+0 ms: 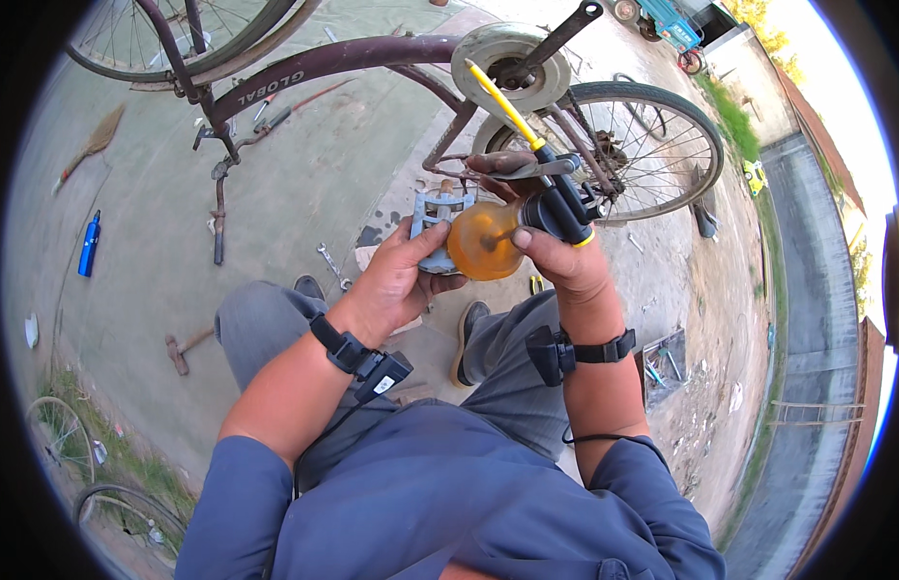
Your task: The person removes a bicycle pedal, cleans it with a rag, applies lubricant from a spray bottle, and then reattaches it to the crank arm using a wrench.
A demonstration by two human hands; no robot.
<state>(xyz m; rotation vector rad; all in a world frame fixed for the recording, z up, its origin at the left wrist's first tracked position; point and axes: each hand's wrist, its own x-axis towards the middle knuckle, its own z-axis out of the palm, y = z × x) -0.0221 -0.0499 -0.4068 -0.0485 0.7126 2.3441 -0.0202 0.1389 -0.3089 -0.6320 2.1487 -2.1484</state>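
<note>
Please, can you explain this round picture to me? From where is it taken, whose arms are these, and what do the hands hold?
The camera sits on a person's head and looks down, so the picture bends at its rim. The two forearms belong to that person, who sits on a concrete yard.

The right hand grips an oil can with an amber body and a long yellow spout. The left hand holds a grey bicycle pedal beside it.

In front lies an upside-down maroon bicycle. On the ground are a hammer, a wrench, a blue bottle and a broom.
</note>
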